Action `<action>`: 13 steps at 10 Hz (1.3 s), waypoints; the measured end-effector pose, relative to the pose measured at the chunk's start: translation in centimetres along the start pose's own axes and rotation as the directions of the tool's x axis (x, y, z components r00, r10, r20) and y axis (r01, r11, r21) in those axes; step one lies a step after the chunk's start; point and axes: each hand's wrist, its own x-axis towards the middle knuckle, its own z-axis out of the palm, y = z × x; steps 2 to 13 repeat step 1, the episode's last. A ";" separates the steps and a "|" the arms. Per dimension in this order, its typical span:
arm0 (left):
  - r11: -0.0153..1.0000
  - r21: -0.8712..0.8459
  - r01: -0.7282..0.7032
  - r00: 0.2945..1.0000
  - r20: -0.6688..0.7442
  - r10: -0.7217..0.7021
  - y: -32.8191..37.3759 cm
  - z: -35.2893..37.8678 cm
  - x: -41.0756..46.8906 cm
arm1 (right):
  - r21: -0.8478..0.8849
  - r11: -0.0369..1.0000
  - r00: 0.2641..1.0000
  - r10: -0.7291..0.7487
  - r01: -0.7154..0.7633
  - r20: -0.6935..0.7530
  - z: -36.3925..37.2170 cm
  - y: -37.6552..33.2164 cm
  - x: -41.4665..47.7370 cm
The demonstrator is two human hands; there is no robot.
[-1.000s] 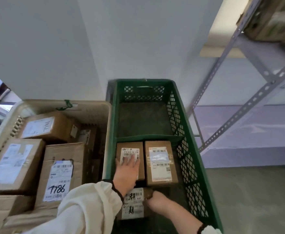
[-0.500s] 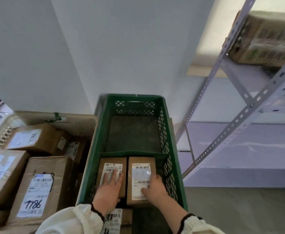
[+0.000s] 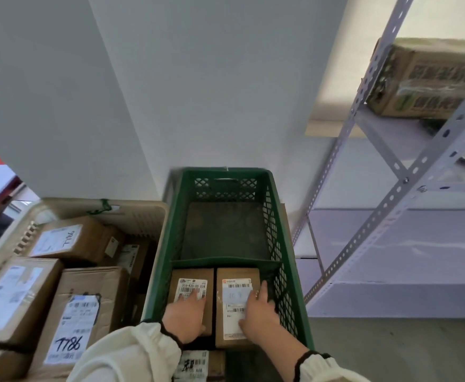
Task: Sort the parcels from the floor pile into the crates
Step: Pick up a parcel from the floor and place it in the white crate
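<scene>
At the bottom centre of the frame a labelled bottom parcel (image 3: 194, 363) shows between the sleeves. Just above it, the left hand (image 3: 185, 315) lies flat, fingers straight, on the left parcel (image 3: 191, 274). The right hand (image 3: 258, 312) rests spread on the taller right parcel (image 3: 236, 274). Both are brown cardboard with white barcode labels, side by side in the near compartment of the green crate (image 3: 156, 272).

A plain white wall (image 3: 198, 78) rises behind; grey perforated metal shelving (image 3: 407, 183) stands right, on concrete floor (image 3: 391, 351).
</scene>
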 end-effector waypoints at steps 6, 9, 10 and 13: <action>0.998 0.037 -0.047 0.999 -0.021 0.048 -0.3 -3.7 -0.7 | -0.094 0.991 0.990 -0.107 0.099 -0.090 -2.9 -3.1 -1.0; 0.998 0.037 -0.047 0.999 -0.021 0.048 -0.3 -3.7 -0.7 | -0.094 0.991 0.990 -0.107 0.099 -0.090 -2.9 -3.1 -1.0; 0.998 0.037 -0.047 0.999 -0.021 0.048 -0.3 -3.7 -0.7 | -0.094 0.991 0.990 -0.107 0.099 -0.090 -2.9 -3.1 -1.0; 0.998 0.037 -0.047 0.999 -0.021 0.048 -0.3 -3.7 -0.7 | -0.094 0.991 0.990 -0.107 0.099 -0.090 -2.9 -3.1 -1.0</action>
